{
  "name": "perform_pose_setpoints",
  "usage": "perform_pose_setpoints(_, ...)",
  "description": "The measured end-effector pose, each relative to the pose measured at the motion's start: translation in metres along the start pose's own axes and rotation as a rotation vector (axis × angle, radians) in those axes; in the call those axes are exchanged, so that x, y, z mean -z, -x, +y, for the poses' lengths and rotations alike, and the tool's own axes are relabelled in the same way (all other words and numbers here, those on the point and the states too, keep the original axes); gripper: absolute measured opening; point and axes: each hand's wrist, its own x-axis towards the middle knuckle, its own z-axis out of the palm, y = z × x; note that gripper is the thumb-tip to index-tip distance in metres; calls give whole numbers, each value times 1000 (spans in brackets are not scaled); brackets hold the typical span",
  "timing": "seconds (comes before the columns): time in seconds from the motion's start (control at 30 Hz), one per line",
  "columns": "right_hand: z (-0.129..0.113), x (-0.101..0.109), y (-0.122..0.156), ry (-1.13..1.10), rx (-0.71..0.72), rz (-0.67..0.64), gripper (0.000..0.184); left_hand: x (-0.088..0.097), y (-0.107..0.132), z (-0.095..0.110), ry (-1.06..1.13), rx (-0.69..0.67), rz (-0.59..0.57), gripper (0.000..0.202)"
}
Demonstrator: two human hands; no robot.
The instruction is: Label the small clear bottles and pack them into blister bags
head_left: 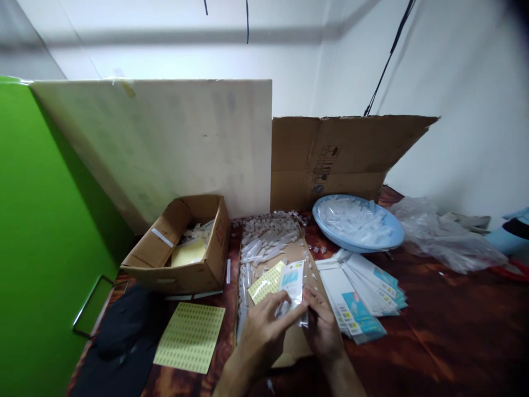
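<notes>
Lower ctr: L hand (262,330) is half-curling over white pkt (294,280), can't tell grip; R hand (324,328) is pinching its edge. Prob. adjusting pkt; next needing steady pinch.

The packet (293,278) is right of the box (182,277), seemingly over flat cardboard (295,344).

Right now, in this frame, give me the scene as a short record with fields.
Left hand: fingers on a printed packet
Right hand: holding that packet's right edge
Beneath hands: cardboard sheet, translucent pieces on its far part
Left side: yellow sticker sheet, open box
Right side: fanned packets, blue basin of translucent pieces
</notes>
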Motion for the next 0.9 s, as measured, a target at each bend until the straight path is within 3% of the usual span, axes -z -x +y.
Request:
perform_pose_setpoints(0.13, 1, -2, 0, -57, -31, 57, 22, 6, -6, 1, -69, -147, -48, 56)
perform_pose_setpoints(0.2, 0, -5, 0, -76, -55, 77, 22, 10, -7, 1, -82, -157, -31, 49)
perform_pose_setpoints(0.37, -6, -10, 0, -124, -80, 27, 23, 9, -1, -10, -152, -73, 261, 13)
perform_pose_setpoints(0.4, -8, -8, -1, -119, -83, 8, 24, 7, -1, -13, -189, -40, 281, 18)
perform_pose_setpoints(0.53, -18, 6, -9, 50, -30, 2, 35, -3, 0, -21, -326, 136, 161, 44)
perform_pose_setpoints(0.7, -29, 23, -20, 142, -2, 22, 44, -5, 12, -33, -296, 319, 67, 52)
perform_pose_setpoints(0.9, -30, 49, -20, 452, 53, 5, 50, -5, 25, -40, -286, 447, 14, 53)
